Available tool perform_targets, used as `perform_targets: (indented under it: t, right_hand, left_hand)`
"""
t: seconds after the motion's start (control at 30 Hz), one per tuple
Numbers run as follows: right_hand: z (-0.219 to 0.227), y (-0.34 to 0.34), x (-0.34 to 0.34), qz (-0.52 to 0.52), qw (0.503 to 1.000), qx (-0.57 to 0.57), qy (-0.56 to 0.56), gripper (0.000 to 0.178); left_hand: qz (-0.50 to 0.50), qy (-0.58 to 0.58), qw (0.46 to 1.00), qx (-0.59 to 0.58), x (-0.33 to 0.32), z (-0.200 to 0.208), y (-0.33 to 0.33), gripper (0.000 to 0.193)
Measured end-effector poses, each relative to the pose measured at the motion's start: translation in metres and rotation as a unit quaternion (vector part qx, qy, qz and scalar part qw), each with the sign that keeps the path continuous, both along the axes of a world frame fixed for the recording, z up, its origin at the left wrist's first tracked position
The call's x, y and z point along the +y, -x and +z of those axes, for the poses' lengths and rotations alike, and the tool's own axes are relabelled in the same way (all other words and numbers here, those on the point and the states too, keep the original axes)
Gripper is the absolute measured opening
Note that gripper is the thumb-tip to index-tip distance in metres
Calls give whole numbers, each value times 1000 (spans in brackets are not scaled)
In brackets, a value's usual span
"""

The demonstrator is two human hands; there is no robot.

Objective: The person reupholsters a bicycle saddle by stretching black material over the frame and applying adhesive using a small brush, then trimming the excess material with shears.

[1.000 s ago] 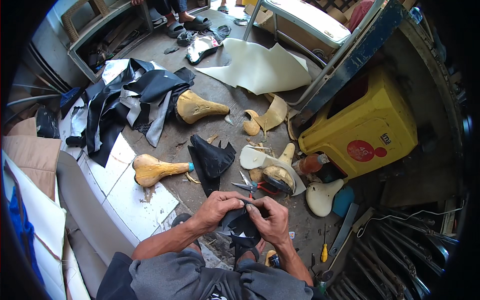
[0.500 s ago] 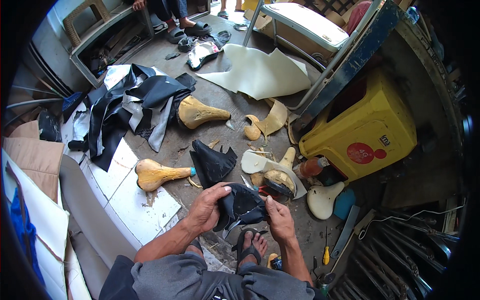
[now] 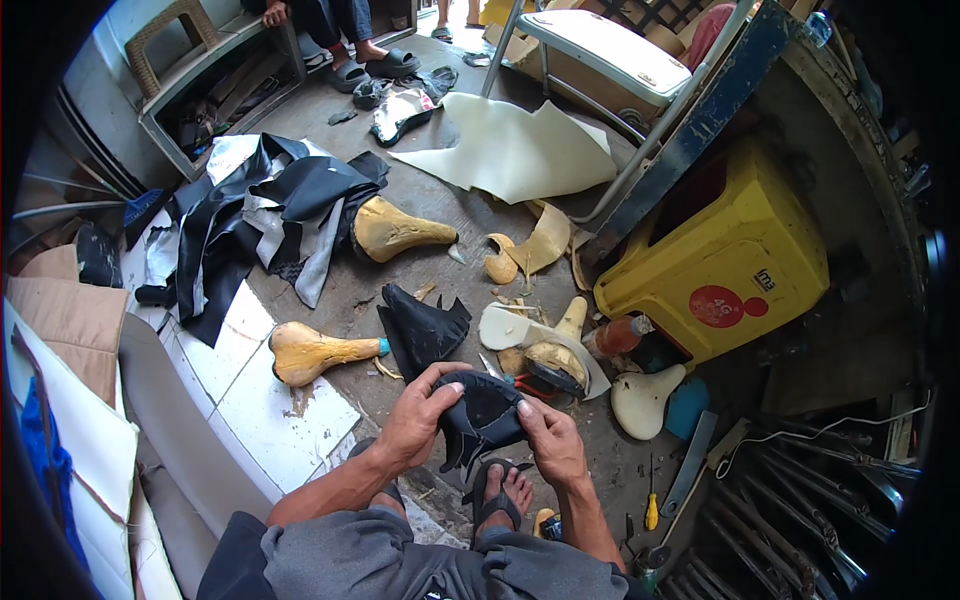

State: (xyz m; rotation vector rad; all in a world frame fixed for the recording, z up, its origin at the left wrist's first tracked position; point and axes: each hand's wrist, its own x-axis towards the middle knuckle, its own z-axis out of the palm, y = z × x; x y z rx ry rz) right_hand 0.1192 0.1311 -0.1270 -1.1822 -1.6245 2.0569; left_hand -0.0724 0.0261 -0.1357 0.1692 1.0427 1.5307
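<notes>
Between both hands, above my feet, is a black saddle cover [image 3: 487,412] with a rounded rim and a ragged lower edge. My left hand [image 3: 418,418] pinches its left side, thumb on top. My right hand [image 3: 556,438] grips the right edge, thumb pressed on the rim. Just beyond lies a torn black sheet piece [image 3: 425,328]. Left of it, a bare yellow foam bicycle saddle [image 3: 312,354] with a blue band at its nose rests near white tiles. Another yellow foam saddle [image 3: 395,230] lies farther off beside black material scraps [image 3: 290,200].
Right of the hands are a cream saddle [image 3: 645,402], an orange-red bottle [image 3: 617,337] and a yellow-handled screwdriver [image 3: 652,510]. A yellow plastic stool [image 3: 730,265] lies tipped at right. A white sheet [image 3: 520,150] and folding chair [image 3: 605,55] stand beyond. A seated person's feet [image 3: 375,70] show at the back.
The black cover has been turned so its curved rim faces up and its ragged edge hangs down. My right hand has shifted slightly left, thumb now over the rim.
</notes>
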Motion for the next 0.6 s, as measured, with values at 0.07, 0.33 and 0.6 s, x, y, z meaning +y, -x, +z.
perform_targets:
  t: [0.07,0.33,0.6]
  right_hand:
    - [0,-1,0,3,1000,-1,-11,48]
    - [0,1,0,46,996,64,-45,44]
    - [-14,-4,6,-51,993,105,26,57]
  left_hand:
    - [-32,-5,998,52,0,5,4,32]
    - [-179,-42,982,51,5,7,24,42]
    - [-109,21,994,19,2,-18,23,35]
